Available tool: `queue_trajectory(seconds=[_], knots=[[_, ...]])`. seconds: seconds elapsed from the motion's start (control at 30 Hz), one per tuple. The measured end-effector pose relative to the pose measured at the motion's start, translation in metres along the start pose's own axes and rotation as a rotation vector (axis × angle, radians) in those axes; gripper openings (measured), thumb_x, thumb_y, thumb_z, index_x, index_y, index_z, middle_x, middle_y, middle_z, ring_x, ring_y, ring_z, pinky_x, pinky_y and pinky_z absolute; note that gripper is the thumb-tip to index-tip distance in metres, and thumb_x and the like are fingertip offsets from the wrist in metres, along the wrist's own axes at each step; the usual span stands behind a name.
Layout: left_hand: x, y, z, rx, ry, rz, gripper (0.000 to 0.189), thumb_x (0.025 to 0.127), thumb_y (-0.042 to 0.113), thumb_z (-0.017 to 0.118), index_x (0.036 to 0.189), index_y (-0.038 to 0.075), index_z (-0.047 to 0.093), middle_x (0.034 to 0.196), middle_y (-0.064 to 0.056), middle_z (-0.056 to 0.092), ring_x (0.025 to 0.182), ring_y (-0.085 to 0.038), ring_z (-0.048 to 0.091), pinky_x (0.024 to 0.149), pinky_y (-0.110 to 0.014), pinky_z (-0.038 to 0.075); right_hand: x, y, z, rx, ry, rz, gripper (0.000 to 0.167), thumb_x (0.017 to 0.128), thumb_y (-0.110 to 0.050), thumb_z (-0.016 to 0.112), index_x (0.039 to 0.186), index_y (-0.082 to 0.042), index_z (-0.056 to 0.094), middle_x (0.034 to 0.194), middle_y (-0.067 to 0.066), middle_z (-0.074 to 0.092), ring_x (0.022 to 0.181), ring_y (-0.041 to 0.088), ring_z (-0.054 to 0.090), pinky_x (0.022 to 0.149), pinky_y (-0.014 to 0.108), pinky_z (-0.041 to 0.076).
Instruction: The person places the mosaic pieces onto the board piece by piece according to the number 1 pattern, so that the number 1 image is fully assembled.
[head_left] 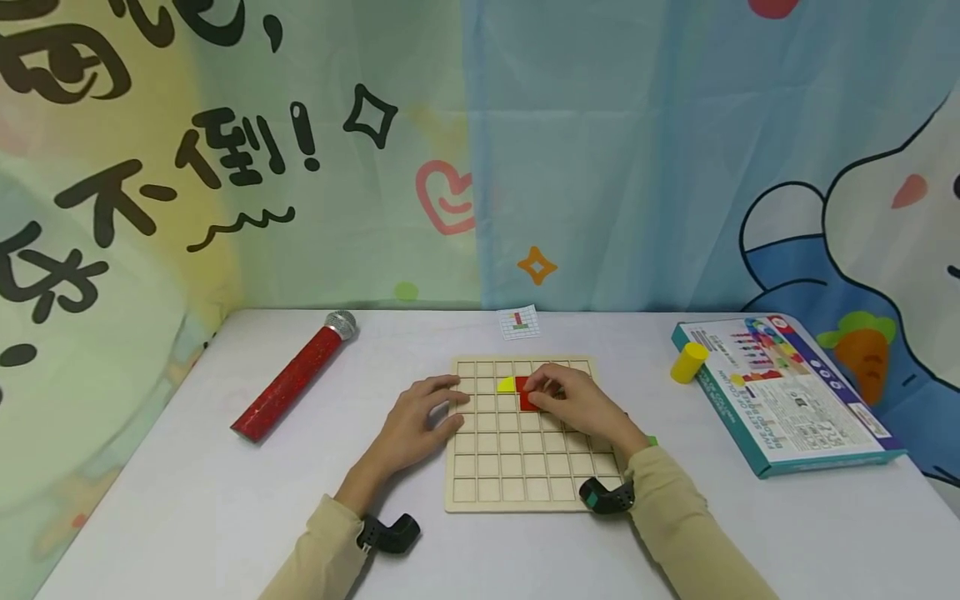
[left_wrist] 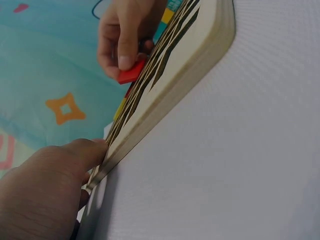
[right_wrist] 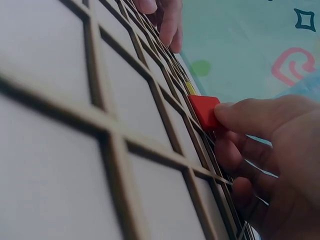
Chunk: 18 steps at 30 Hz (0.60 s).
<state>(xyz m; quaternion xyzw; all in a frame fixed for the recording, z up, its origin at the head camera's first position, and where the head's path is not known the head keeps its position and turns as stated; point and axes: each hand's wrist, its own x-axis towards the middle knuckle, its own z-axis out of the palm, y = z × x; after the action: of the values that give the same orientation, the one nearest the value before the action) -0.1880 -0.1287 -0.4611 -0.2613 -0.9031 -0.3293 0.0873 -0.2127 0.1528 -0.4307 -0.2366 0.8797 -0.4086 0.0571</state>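
Observation:
A pale wooden board (head_left: 488, 467) with a raised square grid lies on the table. My right hand (head_left: 573, 400) is over its upper right part, pinching a red square tile (right_wrist: 204, 110) between thumb and fingers. The tile is tilted, close over the grid. Just beyond it a second red piece (head_left: 521, 383) lies on the board, partly covered by my fingers, with a yellow piece (head_left: 506, 384) to its left. My left hand (head_left: 415, 421) rests its fingertips on the board's left edge, fingers loosely extended.
A red microphone (head_left: 288, 382) lies to the left. Behind the board is a small grid-printed card (head_left: 519, 323). To the right, a yellow cylinder (head_left: 688, 363) sits beside a flat game box (head_left: 810, 417). Something green (head_left: 652, 440) peeks out behind my right wrist. A printed curtain (head_left: 600, 167) hangs behind the table.

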Motion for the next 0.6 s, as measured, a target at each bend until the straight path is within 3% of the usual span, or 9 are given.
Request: queue_trajectory(seconds=[0.2,0.6], knots=[[-0.0006,-0.0007,-0.0007,-0.005,0.006,0.004,0.027,0.089,0.027,0.064,0.115,0.021,0.066,0.136,-0.003,0.054,0.127,-0.024,0.048,0.102,-0.052,0.036,0.0009,0.0003,0.0032,-0.035,0.013,-0.034,0.011,0.092,-0.017,0.061,0.103,-0.014,0.062,0.099,0.001,0.063,0.083,0.012,0.054,0.072,0.026,0.046],[-0.0007,0.0,-0.0005,-0.014,0.0,-0.004,0.027,0.089,0.027,0.065,0.115,0.021,0.066,0.136,-0.003,0.054,0.128,-0.024,0.047,0.102,-0.053,0.035,0.0011,-0.0004,0.0062,-0.081,0.03,-0.019,0.009,0.092,-0.018,0.062,0.1,-0.015,0.062,0.092,-0.002,0.059,0.076,0.009,0.05,0.068,0.024,0.044]])
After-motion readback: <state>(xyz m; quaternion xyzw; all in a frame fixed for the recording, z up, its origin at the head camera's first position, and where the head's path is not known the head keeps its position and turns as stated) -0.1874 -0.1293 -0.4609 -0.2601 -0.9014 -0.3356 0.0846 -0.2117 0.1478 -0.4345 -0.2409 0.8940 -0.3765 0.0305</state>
